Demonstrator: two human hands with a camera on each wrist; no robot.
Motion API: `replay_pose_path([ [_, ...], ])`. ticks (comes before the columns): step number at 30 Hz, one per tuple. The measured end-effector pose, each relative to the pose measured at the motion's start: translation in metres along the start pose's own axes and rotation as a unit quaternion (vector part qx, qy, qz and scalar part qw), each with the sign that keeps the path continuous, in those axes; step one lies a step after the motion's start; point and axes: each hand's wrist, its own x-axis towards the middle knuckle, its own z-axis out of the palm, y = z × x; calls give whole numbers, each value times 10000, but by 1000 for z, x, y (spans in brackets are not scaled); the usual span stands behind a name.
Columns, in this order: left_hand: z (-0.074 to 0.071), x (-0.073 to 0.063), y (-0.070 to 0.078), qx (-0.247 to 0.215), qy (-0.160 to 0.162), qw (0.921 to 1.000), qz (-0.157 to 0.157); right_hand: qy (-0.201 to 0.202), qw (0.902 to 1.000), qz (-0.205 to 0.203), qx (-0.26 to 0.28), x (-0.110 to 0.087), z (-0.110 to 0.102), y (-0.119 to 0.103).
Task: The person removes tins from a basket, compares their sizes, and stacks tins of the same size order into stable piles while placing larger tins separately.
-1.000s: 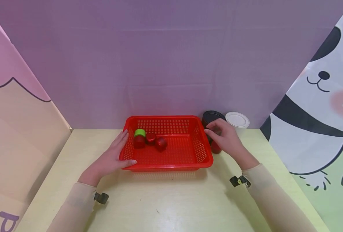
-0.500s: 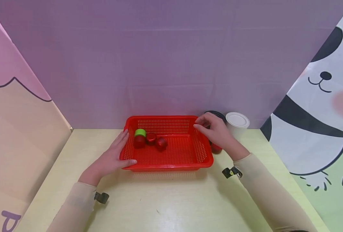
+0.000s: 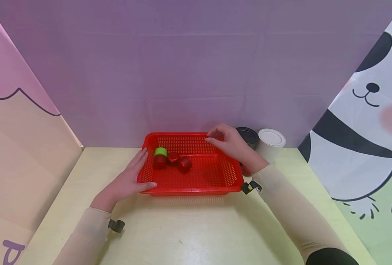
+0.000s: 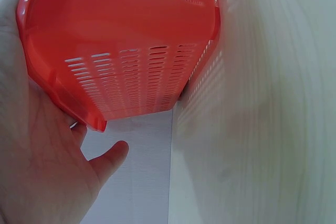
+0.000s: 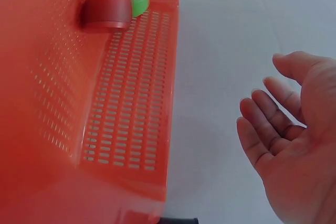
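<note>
A red perforated plastic basket (image 3: 196,189) stands on the table, with small red round pieces (image 3: 184,164) and a bright green one (image 3: 161,151) at its left end. My left hand (image 3: 127,180) rests on the basket's left rim, fingers straight along the side and thumb over the near left corner. In the left wrist view that hand (image 4: 47,161) lies against the rim. Above the basket's back right corner hovers my right hand (image 3: 230,141), fingers loosely bent. The right wrist view shows this hand (image 5: 294,124) with nothing in it, apart from the basket.
Right of the basket stand a black-lidded container (image 3: 247,135) and a white-lidded container (image 3: 271,141). A red object (image 3: 245,170) beside the basket is mostly hidden by my right arm. A purple backdrop (image 3: 196,73) closes off the table's back edge.
My right hand has moved left, from beside the black-lidded container to over the basket's back right corner. My left hand and the basket stay in place.
</note>
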Motion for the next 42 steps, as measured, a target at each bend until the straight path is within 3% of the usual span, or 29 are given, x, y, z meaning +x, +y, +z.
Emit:
replay_pose_path([
  [12, -1, -2, 3, 44, -5, 10000, -13, -341, 9991, -250, 76, 27, 19, -2],
  [24, 1, -1, 2, 43, -25, 10000, 5, -1428, 9889, 68, 414, 46, 40, 13],
  [42, 3, -3, 6, 42, -31, 10000, -31, -2095, 9768, 434, 127, 42, 67, 33],
])
